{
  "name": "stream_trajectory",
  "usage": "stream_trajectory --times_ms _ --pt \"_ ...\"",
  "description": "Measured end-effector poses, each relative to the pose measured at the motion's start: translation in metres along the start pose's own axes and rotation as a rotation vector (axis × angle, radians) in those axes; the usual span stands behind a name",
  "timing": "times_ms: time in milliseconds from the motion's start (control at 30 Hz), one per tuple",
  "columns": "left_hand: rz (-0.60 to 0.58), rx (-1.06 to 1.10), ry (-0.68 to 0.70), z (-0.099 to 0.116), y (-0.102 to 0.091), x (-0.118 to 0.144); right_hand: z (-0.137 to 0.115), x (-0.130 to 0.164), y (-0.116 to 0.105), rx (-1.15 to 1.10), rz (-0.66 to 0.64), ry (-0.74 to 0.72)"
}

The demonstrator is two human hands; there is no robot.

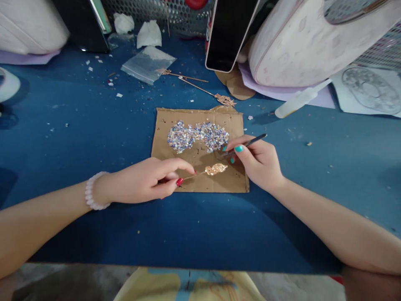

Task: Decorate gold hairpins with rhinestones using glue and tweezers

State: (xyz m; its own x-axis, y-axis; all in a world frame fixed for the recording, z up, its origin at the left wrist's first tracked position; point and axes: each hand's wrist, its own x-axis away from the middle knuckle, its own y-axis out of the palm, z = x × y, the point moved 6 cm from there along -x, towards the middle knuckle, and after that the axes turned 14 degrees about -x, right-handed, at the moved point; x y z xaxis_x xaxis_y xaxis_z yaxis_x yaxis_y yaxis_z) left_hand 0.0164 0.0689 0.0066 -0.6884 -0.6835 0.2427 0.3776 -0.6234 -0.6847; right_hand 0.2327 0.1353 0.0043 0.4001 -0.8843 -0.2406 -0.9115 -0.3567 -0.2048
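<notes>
My left hand (pixel 153 177), with red nails and a beaded bracelet on the wrist, pinches the thin stem of a gold hairpin (pixel 216 169). Its ornate leaf-like head lies over the lower part of a cardboard sheet (pixel 194 184). In my right hand (pixel 261 161), with turquoise nails, is a slim dark tool that looks like tweezers (pixel 255 140). The tool's tip points down-left, just above the hairpin's head; whether it grips anything is too small to tell. Small glittering chips (pixel 198 136) in blue, white and pink form two joined heaps on the cardboard.
Beyond the cardboard lie more gold hairpins (pixel 224 100) and a clear zip bag (pixel 148 62). A phone (pixel 230 33) leans at the back. A glue bottle (pixel 296 102) lies to the right, near a pale handbag (pixel 288 46). A tape roll (pixel 9 85) sits far left.
</notes>
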Motion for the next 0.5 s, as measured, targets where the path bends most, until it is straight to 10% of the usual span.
stream_trajectory --times_ms 500 --pt "-0.021 -0.01 -0.009 -0.0022 0.0014 -0.0003 -0.007 -0.0028 0.0057 0.065 0.018 -0.094"
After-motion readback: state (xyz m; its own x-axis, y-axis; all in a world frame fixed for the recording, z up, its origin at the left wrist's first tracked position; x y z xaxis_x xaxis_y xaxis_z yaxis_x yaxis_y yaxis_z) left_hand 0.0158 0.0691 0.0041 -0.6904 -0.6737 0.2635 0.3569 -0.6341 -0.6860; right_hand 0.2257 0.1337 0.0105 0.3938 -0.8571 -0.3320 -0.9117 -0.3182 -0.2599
